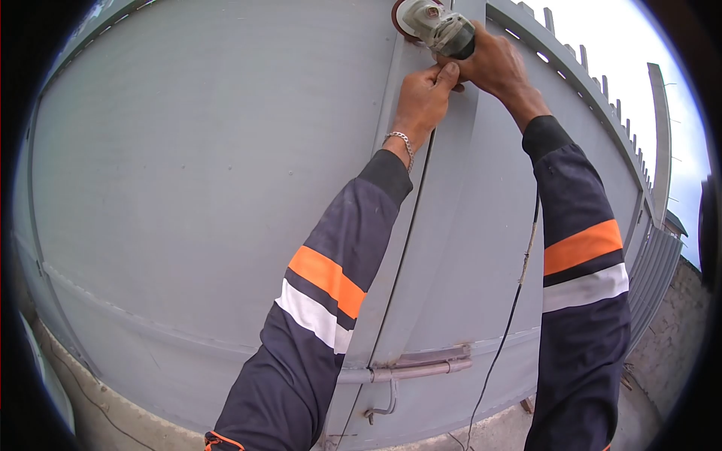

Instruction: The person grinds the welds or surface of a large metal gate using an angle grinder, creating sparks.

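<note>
At the top of the head view, an angle grinder (444,30) with a round reddish-brown disc (405,19) is up against the grey metal gate (218,180). My right hand (496,64) is wrapped around the grinder's dark body. Just below and to the left, my left hand (423,101) is closed, its thumb and fingers meeting the fingers of my right hand. What the left fingers grip is hidden. The disc lies near the gate's vertical seam (406,255). A black power cord (511,316) hangs down beside my right sleeve.
Lower on the gate is a sliding bolt (421,370) with a bent handle (384,406). Upright posts (583,59) rise along the top edge at right. Corrugated sheet (653,278) and a rough wall (681,331) stand at far right. A thin cable (98,406) lies on the ground at lower left.
</note>
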`<state>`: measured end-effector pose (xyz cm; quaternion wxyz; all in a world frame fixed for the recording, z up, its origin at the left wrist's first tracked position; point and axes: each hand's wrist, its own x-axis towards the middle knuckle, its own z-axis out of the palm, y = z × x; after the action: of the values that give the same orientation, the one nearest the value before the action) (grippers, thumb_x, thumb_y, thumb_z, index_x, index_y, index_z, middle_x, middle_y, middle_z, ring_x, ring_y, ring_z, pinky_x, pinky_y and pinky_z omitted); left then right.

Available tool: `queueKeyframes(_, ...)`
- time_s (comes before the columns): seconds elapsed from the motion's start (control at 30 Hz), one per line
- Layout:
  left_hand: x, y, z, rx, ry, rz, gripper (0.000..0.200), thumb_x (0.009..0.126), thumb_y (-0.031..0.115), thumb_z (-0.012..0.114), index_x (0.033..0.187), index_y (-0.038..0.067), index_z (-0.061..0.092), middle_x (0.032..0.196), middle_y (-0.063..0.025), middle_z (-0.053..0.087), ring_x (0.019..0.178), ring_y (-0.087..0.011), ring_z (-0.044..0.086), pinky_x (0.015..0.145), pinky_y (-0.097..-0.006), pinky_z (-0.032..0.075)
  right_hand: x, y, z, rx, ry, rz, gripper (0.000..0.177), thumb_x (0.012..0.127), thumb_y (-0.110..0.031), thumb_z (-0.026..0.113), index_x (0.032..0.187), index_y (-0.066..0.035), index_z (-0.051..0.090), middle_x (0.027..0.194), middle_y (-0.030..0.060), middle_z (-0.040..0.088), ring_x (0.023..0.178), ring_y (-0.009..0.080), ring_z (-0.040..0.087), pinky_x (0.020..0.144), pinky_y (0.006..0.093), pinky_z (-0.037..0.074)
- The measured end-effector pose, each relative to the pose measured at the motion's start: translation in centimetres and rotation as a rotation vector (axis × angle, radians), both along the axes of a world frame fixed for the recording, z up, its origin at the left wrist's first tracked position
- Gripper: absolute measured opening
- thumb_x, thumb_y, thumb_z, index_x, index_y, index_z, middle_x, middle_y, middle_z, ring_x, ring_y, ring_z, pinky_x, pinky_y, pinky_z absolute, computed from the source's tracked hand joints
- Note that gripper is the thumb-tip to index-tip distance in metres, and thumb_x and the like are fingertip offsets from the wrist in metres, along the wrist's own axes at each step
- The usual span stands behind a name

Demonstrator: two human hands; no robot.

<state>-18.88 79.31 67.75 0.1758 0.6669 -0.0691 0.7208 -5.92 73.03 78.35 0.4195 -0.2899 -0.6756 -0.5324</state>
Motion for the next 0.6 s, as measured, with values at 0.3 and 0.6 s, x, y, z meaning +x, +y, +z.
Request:
queueKeyframes(0.3,-0.2,-0.1,-0.1,-0.002,-0.016,0.032,0.057,0.108,0.056,0.058,0.115,0.004,0.08,0.095,-0.0029,0.077,0.072,-0.0065,0.048,0.067,-0.0235,0.045,-0.3,0.0,0.2,-0.013,0.012,-0.036,0.065,0.079,-0.057,0.087,0.121,-0.01,0.07,0.093,0.0173,0.08,0.088,0.0357,0.08,0.079,0.0457,0.061)
queueKeyframes(0.6,0.0,-0.4,-0.2,-0.007,-0.006,0.0,0.052,0.11,0.052,0.058,0.117,0.004,0.08,0.096,-0.0027,0.077,0.073,-0.0066,0.048,0.07,-0.0234,0.045,-0.4,-0.7,0.0,0.013,-0.005,-0.064,0.064,0.079,-0.055,0.087,0.12,-0.009,0.069,0.092,0.0172,0.08,0.087,0.0363,0.08,0.079,0.0455,0.061)
